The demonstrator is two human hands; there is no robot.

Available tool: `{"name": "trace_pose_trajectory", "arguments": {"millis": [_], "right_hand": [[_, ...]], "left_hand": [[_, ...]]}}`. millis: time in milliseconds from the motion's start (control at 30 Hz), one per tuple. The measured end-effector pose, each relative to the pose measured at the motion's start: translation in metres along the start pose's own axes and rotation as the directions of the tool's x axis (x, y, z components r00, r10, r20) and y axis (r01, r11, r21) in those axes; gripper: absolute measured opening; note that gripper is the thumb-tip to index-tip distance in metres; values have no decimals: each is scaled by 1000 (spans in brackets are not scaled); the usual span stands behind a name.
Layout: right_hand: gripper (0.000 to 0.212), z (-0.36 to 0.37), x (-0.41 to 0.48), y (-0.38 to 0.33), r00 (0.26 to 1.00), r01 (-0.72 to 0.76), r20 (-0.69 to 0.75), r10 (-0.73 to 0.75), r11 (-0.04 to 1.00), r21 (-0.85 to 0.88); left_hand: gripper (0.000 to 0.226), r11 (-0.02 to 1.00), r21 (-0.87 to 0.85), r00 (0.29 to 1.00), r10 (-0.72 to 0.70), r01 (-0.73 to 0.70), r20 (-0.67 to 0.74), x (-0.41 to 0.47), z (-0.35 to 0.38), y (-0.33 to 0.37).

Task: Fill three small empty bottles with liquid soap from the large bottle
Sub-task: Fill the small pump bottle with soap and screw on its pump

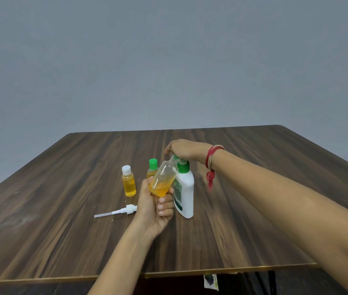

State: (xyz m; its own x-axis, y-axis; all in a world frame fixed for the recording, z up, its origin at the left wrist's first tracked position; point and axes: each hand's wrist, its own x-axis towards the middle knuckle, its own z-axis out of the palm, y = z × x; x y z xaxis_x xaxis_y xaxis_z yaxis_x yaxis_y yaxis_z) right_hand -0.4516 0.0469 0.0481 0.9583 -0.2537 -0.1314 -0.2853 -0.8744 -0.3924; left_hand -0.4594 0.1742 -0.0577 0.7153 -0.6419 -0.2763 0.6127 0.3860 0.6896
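Note:
My left hand [156, 207] grips an uncapped small clear bottle [162, 179], tilted with its mouth up against the pump of the large white bottle [184, 192]. Orange soap fills the small bottle's lower part. My right hand [184, 149] rests on top of the large bottle's green pump head, palm down; its fingertips are hidden. Two other small bottles stand upright on the table: one with a white cap [128, 181] and one with a green cap [152, 168], both holding orange soap.
A loose white pump with its long tube [117, 211] lies on the dark wooden table [62, 209] left of my left hand. A red thread band [211, 160] hangs from my right wrist. A grey wall stands behind the table's far edge.

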Motion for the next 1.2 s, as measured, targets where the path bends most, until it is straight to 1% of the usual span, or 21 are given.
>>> {"name": "trace_pose_trajectory", "arguments": {"millis": [67, 200, 267, 367, 467, 567, 700, 833, 967, 1133, 1200], "right_hand": [[42, 3, 2, 3, 1000, -3, 20, 4, 1000, -16], [38, 1, 3, 4, 1000, 19, 15, -19, 999, -33], [40, -1, 3, 3, 1000, 28, 9, -28, 999, -32], [47, 3, 1, 4, 1000, 10, 16, -9, 997, -77], [44, 2, 0, 3, 1000, 17, 21, -15, 996, -87], [39, -1, 1, 2, 1000, 23, -4, -23, 999, -49], [50, 4, -1, 3, 1000, 1, 19, 0, 998, -65], [44, -1, -1, 1, 1000, 19, -2, -19, 998, -67], [49, 4, -3, 4, 1000, 13, 0, -13, 996, -85], [43, -4, -5, -1, 1000, 18, 5, -17, 999, -48], [45, -1, -6, 1, 1000, 17, -3, -17, 999, -48]], "left_hand": [[57, 1000, 17, 1000, -7, 7, 6, -1, -1, 1], [56, 1000, 9, 1000, -25, 25, 12, -3, -1, -1], [56, 1000, 6, 1000, -21, 21, 23, -3, 0, 0], [57, 1000, 12, 1000, -22, 22, 15, -1, -1, 1], [57, 999, 15, 999, -31, 31, 19, -2, -3, -1], [58, 1000, 19, 999, -14, 14, 30, -2, -1, 1], [60, 1000, 22, 1000, -19, 19, 17, -1, -3, 0], [54, 1000, 25, 999, -14, 13, 33, 1, -2, 0], [55, 1000, 18, 999, -21, 20, 25, 3, -4, -1], [52, 999, 33, 999, -12, 11, 43, 2, -2, 0], [52, 999, 32, 999, -14, 13, 38, 2, -2, 0]]}}
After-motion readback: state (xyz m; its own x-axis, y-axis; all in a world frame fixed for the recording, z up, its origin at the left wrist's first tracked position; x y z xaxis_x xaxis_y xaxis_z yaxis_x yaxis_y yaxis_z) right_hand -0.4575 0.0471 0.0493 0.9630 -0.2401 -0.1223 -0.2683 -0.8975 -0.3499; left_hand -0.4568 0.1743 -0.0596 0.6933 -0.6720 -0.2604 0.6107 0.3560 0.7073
